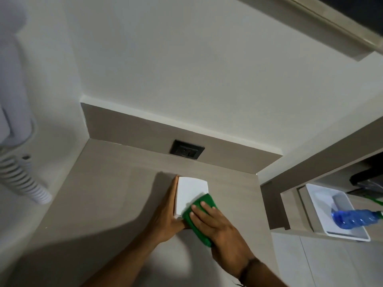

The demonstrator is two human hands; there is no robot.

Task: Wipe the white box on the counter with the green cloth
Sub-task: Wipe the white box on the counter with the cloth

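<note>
A white box (pixel 190 192) lies flat on the beige counter (pixel 107 195), close to the back wall. My left hand (pixel 167 212) grips its left side, fingers stretched along the edge and thumb under the near corner. The green cloth (pixel 204 204) covers the box's near right corner and hangs down past it. My right hand (pixel 213 222) presses flat on the cloth, fingers spread across it. The box's near right part is hidden under the cloth.
A black wall socket (pixel 187 152) sits in the backsplash behind the box. A white coiled cord (pixel 22 183) hangs at the left wall. To the right, a lower shelf holds a white tray (pixel 323 206) with a blue plastic bottle (pixel 356 218).
</note>
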